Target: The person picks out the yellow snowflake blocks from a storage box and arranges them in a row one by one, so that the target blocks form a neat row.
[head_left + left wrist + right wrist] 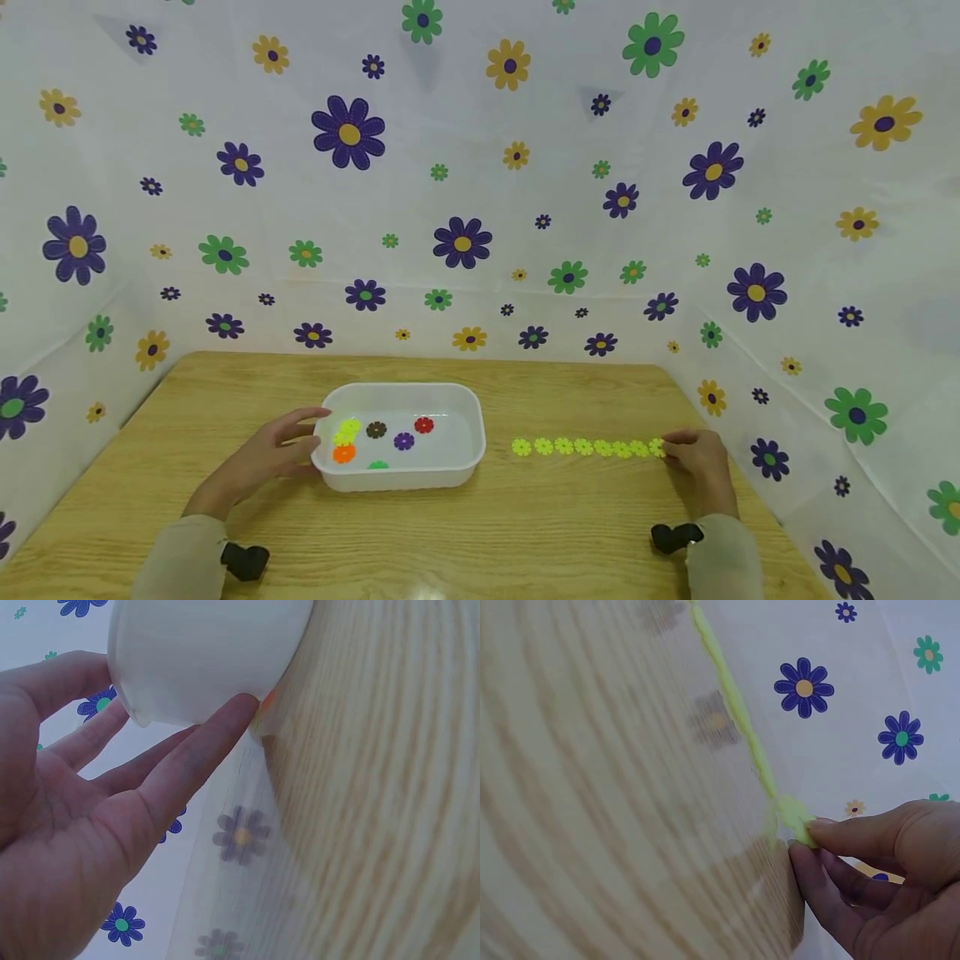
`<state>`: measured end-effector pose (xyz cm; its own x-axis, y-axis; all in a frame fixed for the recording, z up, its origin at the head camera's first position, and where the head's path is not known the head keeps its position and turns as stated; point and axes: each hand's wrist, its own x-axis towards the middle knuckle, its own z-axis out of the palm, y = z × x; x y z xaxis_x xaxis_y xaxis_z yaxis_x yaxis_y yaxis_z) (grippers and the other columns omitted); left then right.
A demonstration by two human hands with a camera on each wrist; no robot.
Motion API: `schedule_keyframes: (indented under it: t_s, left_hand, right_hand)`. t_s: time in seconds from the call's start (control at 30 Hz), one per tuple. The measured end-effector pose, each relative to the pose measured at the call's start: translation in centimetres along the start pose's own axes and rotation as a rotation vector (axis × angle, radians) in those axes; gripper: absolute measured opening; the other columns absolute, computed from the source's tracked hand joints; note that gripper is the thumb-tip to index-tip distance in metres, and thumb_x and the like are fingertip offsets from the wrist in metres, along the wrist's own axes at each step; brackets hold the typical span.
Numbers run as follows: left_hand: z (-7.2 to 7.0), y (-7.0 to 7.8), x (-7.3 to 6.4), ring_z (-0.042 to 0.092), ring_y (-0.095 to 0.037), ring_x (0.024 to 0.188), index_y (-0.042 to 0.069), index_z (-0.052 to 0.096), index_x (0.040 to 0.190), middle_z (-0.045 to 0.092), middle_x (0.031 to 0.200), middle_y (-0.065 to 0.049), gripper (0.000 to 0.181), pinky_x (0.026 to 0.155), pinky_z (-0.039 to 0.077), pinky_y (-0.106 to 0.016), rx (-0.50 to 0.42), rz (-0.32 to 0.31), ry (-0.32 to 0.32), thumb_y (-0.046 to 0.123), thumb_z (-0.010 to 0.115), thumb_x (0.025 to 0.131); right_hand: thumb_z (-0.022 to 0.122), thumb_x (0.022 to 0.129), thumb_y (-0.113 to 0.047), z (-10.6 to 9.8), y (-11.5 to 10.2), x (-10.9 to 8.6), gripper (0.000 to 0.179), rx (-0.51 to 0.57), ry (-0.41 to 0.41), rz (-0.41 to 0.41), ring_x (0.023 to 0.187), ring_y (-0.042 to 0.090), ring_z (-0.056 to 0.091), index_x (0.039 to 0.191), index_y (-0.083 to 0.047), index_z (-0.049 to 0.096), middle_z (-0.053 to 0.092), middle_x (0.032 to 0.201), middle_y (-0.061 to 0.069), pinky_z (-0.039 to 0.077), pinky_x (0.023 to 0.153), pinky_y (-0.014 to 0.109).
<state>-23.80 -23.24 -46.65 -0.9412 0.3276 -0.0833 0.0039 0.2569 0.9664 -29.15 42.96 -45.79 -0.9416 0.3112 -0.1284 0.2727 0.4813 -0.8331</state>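
Observation:
My left hand is at the left end of a white plastic tub, its fingers spread and lightly bent against the tub's end wall. Inside the tub lie loose flower-shaped discs: an orange disc, a brown disc, a purple disc, a red disc, a partly hidden green disc and some yellow ones. At the right, a row of yellow flower discs runs across the table. Thumb and fingertips of my right hand pinch the yellow disc at the row's right end.
The wooden table reaches back to a white flower-patterned sheet, which also rises along both sides. My right hand is close to the table's right edge. A black wrist strap shows at the left sleeve, another black strap at the right.

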Motion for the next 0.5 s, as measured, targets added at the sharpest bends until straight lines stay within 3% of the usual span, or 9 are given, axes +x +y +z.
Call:
schedule_keyframes:
  t_s: [0.37, 0.5]
  left_hand:
    - [-0.06, -0.37, 0.06, 0.053, -0.048, 0.135, 0.005, 0.030, 0.159, 0.026, 0.162, -0.036, 0.061, 0.096, 0.062, -0.043, -0.001, 0.022, -0.001, 0.024, 0.056, 0.107]
    - [-0.06, -0.30, 0.01, 0.054, -0.048, 0.135, 0.005, 0.030, 0.159, 0.026, 0.162, -0.037, 0.061, 0.096, 0.062, -0.043, 0.002, 0.019, 0.002, 0.024, 0.056, 0.107]
  right_hand:
    - [0.063, 0.096, 0.002, -0.15, 0.06, 0.10, 0.027, -0.025, -0.008, -0.009, 0.072, 0.009, 0.066, 0.117, 0.019, 0.063, 0.070, 0.101, 0.026, 0.063, 0.066, 0.023]
    - [0.063, 0.097, 0.000, -0.43, 0.02, 0.13, 0.027, -0.085, -0.018, -0.017, 0.073, 0.011, 0.068, 0.117, 0.018, 0.064, 0.070, 0.104, 0.029, 0.063, 0.068, 0.026]
